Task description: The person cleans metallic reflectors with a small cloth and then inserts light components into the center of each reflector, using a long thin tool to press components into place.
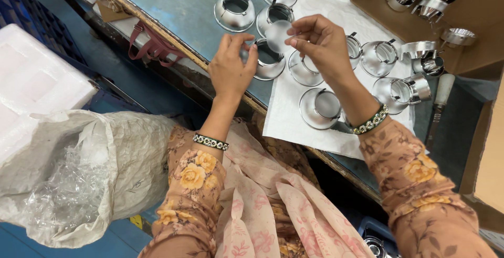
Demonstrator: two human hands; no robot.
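- Head view: the left hand (231, 66) grips the rim of a shiny metal reflector cup (269, 58) at the near edge of the blue-grey table (173, 6), with the fingers curled around its side.
- The right hand (320, 43) is closed in a pinch on a thin round translucent disc (278, 35), which it holds just above the open mouth of this cup. I judge the disc is not yet seated in the cup.
- On the white sheet (294, 116) lie several more cups (320, 108); some seem to have a frosted disc inside already, but for others I cannot tell.
- Three cups (234, 10) stand farther on the bare table, apparently without discs.
- The cardboard box (472, 37) at the right holds more metal parts, so much work seems to remain.
- A white sack (105, 163) with clear plastic wrapping stands at the left.
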